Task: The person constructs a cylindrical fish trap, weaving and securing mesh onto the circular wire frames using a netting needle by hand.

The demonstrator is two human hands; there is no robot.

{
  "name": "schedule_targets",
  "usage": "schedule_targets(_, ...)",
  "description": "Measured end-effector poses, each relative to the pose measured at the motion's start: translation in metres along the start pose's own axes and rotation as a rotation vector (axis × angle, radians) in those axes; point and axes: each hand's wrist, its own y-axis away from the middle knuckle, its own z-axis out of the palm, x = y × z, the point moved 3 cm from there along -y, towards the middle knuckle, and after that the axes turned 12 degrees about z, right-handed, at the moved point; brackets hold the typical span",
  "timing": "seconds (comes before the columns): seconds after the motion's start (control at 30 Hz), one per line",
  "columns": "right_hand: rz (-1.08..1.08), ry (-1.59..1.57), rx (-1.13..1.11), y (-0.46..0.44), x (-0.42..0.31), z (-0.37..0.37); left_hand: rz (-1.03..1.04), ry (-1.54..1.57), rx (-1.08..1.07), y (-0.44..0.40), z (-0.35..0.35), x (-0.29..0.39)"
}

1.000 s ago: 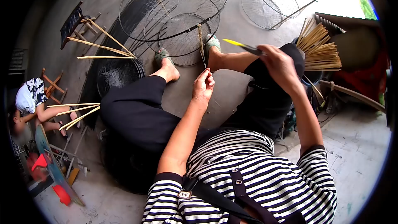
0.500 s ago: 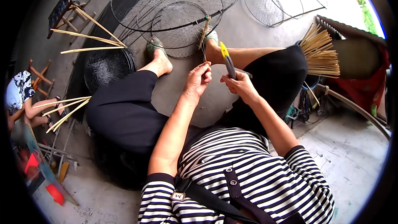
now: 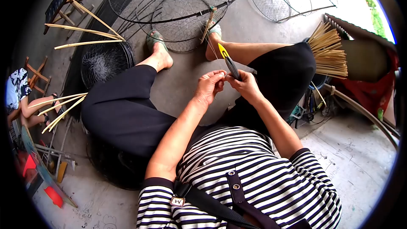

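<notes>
My right hand (image 3: 246, 87) grips a yellow netting needle (image 3: 224, 55), its dark lower part between the fingers and its tip pointing up and away. My left hand (image 3: 207, 88) is closed in a pinch on a thin thread (image 3: 214, 51), close against the right fingertips. That thread runs up toward a bamboo strip (image 3: 207, 26) on the rim of a round wire-hoop net (image 3: 182, 15). The net lies beyond my feet, with its mesh stretched between several dark hoops. How the thread passes between the fingertips is too fine to make out.
Bamboo sticks (image 3: 328, 53) stand bundled in a container by my right knee. On the left are a dark mesh-filled basket (image 3: 106, 61), more sticks (image 3: 63, 101), a folding stool (image 3: 57, 4) and a seated person's legs (image 3: 36, 106). Another hoop net (image 3: 271, 4) lies farther off.
My hands have come together: the left moved right and slightly down, and the right drew closer to it with the netting needle. The view has shifted slightly.
</notes>
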Motion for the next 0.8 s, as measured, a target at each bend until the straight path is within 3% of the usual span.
schedule_targets(0.2, -0.061, 0.311, 0.076, 0.019, -0.007, -0.004, 0.032, 0.041, 0.044, 0.005, 0.005, -0.002)
schedule_targets(0.37, -0.073, 0.325, 0.067, 0.016, 0.002, -0.014, 0.017, 0.215, 0.009, 0.01, 0.013, 0.001)
schedule_targets(0.43, -0.18, 0.226, 0.109, 0.003, 0.017, -0.024, 0.069, 0.219, -0.02, 0.01, 0.011, 0.003)
schedule_targets(0.53, -0.009, 0.459, 0.143, 0.019, -0.031, -0.037, 0.168, 0.064, -0.006, 0.013, 0.009, 0.012)
schedule_targets(0.63, -0.023, 0.863, 0.267, 0.01, -0.043, -0.034, 0.199, -0.088, 0.044, 0.014, 0.015, 0.013)
schedule_targets(0.67, -0.124, 0.923, 0.314, 0.006, -0.048, -0.029, 0.206, -0.12, 0.048, 0.014, 0.017, 0.013)
schedule_targets(0.8, -0.498, 0.793, 0.152, -0.029, -0.065, 0.005, 0.241, -0.238, 0.098, 0.01, 0.014, 0.009)
